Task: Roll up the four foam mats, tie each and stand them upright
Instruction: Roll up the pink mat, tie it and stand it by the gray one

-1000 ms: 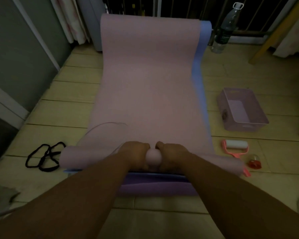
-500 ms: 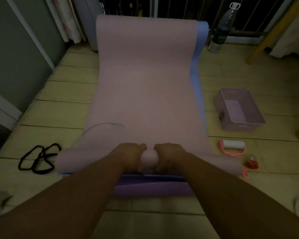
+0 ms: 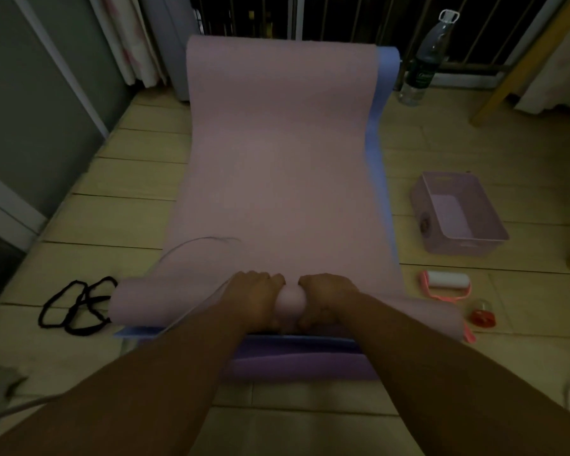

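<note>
From my head feed, the only label I can find is the dark green band around the clear plastic bottle (image 3: 422, 67) standing at the far right by the railing; its print is too small and dim for me to read. I see no other writing.

Both hands are on the pink mat (image 3: 277, 159). It lies lengthwise away from me, with its near end wound into a roll lying across the picture. The left hand (image 3: 254, 297) and right hand (image 3: 326, 297) sit close together at the middle of that roll, fingers curled over its top and gripping it, with a short stretch of roll showing between them. A blue mat (image 3: 380, 126) lies under the pink one, showing along its right edge. A purple mat (image 3: 297, 366) shows at the near end, just below my wrists.

The surface is a pale, wood-patterned floor (image 3: 112, 225), dimly lit. Left of the roll lie black loops (image 3: 76, 307) in a loose tangle. A thin pale cord (image 3: 191, 245) arcs over the pink mat's left edge. To the right sit a pink basket (image 3: 458, 218), a lint roller (image 3: 446, 281) with a pink handle, and a small red item (image 3: 482, 317) that I cannot identify. Dark railing bars (image 3: 310, 14) close the far side, a light curtain (image 3: 129, 44) hangs at the far left, and a slanted wooden leg (image 3: 520, 64) crosses the upper right.
</note>
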Action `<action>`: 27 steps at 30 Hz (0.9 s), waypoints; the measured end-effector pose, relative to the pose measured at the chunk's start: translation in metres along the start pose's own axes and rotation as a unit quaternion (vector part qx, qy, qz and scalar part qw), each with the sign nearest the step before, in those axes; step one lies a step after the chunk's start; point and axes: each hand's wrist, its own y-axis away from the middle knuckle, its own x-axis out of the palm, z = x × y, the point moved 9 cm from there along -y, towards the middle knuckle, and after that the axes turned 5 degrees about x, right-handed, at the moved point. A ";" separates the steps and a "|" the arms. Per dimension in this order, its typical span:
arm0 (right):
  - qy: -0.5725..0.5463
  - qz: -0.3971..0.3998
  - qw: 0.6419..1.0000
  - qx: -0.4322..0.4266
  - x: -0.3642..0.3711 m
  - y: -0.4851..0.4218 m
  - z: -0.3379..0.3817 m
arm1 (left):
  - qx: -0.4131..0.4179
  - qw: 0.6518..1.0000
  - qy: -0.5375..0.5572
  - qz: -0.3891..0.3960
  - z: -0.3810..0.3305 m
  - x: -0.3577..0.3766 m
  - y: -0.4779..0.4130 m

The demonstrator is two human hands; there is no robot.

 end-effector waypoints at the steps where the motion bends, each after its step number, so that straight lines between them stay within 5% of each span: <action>1: 0.008 -0.015 1.000 -0.014 -0.001 0.002 0.002 | -0.008 1.000 0.015 0.015 0.002 0.000 -0.001; 5: 0.088 -0.130 0.986 -0.056 -0.013 0.010 0.010 | -0.030 0.992 0.101 0.069 0.012 -0.003 -0.006; 14: 0.045 0.006 0.999 0.009 -0.012 0.003 0.001 | 0.009 0.999 0.041 0.015 0.009 -0.007 0.004; 21: 0.109 -0.114 0.986 -0.054 -0.020 0.008 0.017 | -0.038 0.994 0.080 0.059 0.024 -0.009 0.001; 27: 0.068 -0.049 0.996 -0.002 -0.012 0.006 0.011 | -0.006 0.997 0.062 0.051 0.014 -0.001 -0.001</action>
